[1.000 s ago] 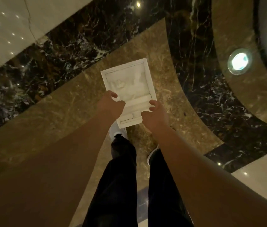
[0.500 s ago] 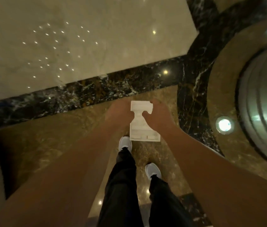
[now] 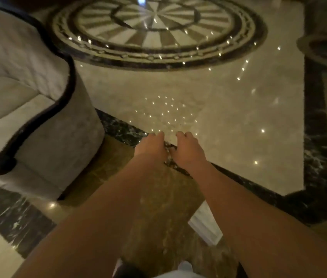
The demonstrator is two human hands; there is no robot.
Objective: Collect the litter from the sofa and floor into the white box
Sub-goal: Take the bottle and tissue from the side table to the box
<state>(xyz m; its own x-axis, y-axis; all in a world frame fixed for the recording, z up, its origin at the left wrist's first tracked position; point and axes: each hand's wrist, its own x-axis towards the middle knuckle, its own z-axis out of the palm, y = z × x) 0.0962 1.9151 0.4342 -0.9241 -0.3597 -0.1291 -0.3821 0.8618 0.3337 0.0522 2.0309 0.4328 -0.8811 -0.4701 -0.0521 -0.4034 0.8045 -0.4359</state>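
- We find both hands stretched forward at mid-frame, the left hand [image 3: 151,146] and right hand [image 3: 188,149] close together, fingers curled; neither visibly grips anything.
- The white box [image 3: 205,224] shows only as a white edge under the right forearm, lower right; whether anything supports it we cannot tell.
- The sofa [image 3: 28,117] stands at left; we see no litter on it or on the floor [image 3: 228,127].
- We judge it best to search the sofa seat next, keeping the box level.

Grey armchair [image 3: 38,125] beside glossy marble floor [image 3: 238,137] with round medallion [image 3: 158,31]
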